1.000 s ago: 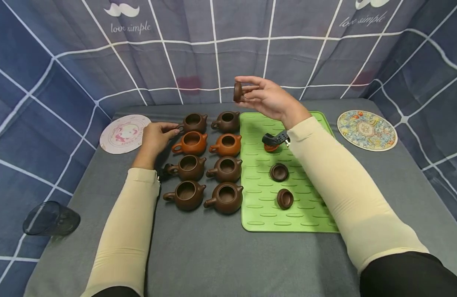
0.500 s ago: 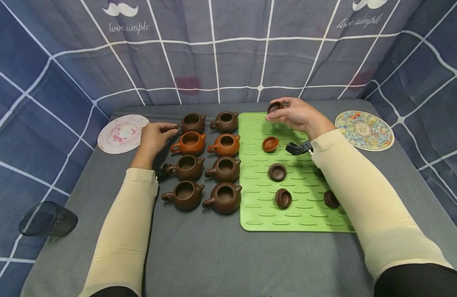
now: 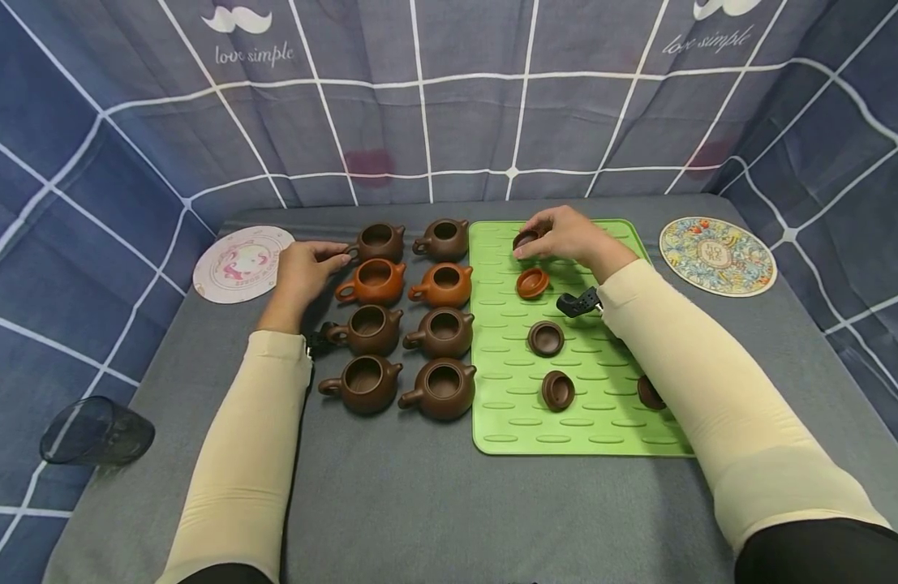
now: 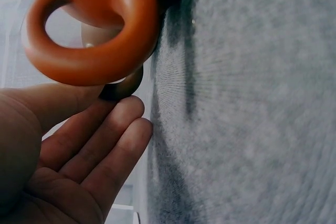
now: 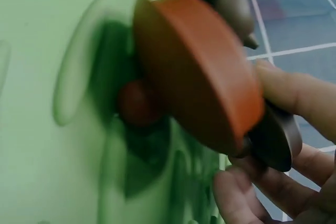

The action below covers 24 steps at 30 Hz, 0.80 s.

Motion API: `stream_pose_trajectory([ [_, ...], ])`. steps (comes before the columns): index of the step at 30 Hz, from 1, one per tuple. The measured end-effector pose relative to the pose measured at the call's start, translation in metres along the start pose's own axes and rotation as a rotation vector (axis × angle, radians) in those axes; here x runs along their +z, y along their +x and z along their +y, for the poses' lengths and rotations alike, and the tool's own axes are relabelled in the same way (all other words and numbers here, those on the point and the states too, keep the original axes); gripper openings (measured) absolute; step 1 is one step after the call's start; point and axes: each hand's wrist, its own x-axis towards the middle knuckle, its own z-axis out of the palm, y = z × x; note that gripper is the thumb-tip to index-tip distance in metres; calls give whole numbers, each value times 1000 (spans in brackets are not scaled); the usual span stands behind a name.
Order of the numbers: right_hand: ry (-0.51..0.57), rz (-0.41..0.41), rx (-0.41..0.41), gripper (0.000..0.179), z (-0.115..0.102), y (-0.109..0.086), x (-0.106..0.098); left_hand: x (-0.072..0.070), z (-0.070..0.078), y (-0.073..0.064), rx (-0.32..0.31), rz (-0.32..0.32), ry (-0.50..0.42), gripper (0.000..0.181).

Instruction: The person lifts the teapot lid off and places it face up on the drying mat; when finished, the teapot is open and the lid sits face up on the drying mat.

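My left hand (image 3: 302, 269) pinches the handle of the back-left dark brown teapot (image 3: 380, 240); in the left wrist view that dark handle (image 4: 126, 85) shows at the fingertips, behind an orange teapot's handle (image 4: 92, 66). My right hand (image 3: 574, 237) grips a dark brown teapot lid (image 3: 525, 239), hollow side up, low over the back of the green mat (image 3: 514, 426). Beside it lies an upturned orange lid (image 3: 532, 283), which partly covers the held dark lid (image 5: 277, 137) in the right wrist view. Several lidless teapots stand in two columns left of the mat.
More dark lids lie on the mat: one in the middle (image 3: 546, 338), one near the front (image 3: 558, 391), and one (image 3: 649, 393) partly behind my right forearm. A pink-patterned disc (image 3: 233, 264), a colourful disc (image 3: 717, 256) and a dark see-through cup (image 3: 98, 431) lie toward the sides.
My right hand has carried the dark lid from in front of the curtain down and rightward to the mat's back, turning it hollow side up. The left hand stays at the teapot handle.
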Motion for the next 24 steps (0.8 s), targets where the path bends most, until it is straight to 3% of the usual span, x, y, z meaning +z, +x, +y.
stream_pose_trajectory([
  [9, -281, 48, -18, 59, 7, 4, 5, 1, 0, 1, 3, -8, -1, 25],
  [17, -277, 54, -13, 57, 8, 6, 8, 0, -2, 0, 4, -7, 0, 24],
  [24, -277, -10, 42, 61, 2, 3, -1, 2, -3, -2, 9, -3, -7, 25],
])
